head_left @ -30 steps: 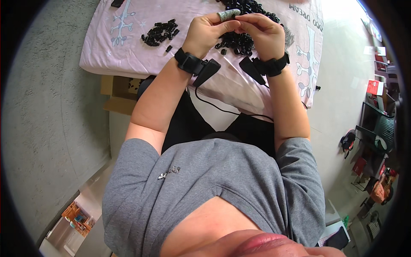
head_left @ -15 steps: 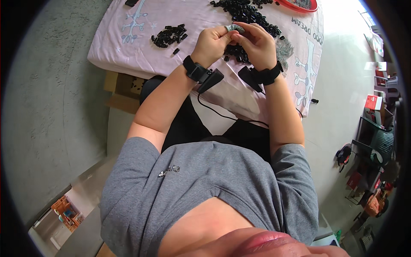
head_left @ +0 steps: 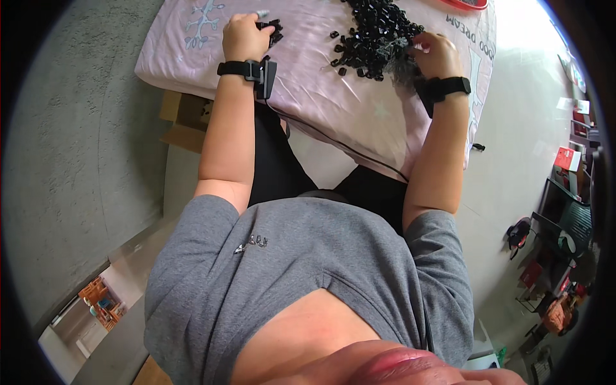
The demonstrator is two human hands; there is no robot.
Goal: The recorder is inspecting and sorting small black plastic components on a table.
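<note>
My left hand (head_left: 246, 40) is over a small pile of black plastic pieces (head_left: 276, 31) at the left of the cloth-covered table. Its thumb and wrapped fingertip are apart, with black pieces showing between and beside them. A pale wrap (head_left: 262, 13) covers that fingertip. At the right, my right hand (head_left: 441, 55) reaches down to a heap of thin grey wire-like pieces (head_left: 403, 69). Thumb and fingers are drawn together there; what they pinch is too small to make out. A large heap of black pieces (head_left: 369, 48) lies between my hands, beside the grey heap.
A pink printed cloth (head_left: 308, 83) covers the table. A red tray (head_left: 467, 4) stands at the far right edge. Black straps with devices (head_left: 266, 78) sit on both wrists, and a cable (head_left: 327, 136) runs along the table's front. An open cardboard box (head_left: 183, 122) is below the left edge.
My hands have separated from where they worked together over the large heap. The left moved to the small pile at the left, the right moved to the grey heap.
</note>
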